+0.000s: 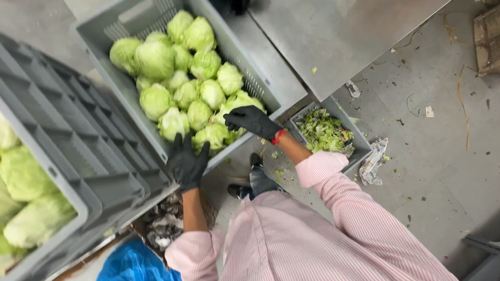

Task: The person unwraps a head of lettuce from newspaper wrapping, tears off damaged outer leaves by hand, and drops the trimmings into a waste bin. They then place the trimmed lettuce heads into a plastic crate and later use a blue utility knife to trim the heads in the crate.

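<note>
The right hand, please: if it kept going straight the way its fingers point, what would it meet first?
The right hand points left across the grey crate, so it would likely first meet the lettuce heads just beyond its fingertips, though depth is unclear.
</note>
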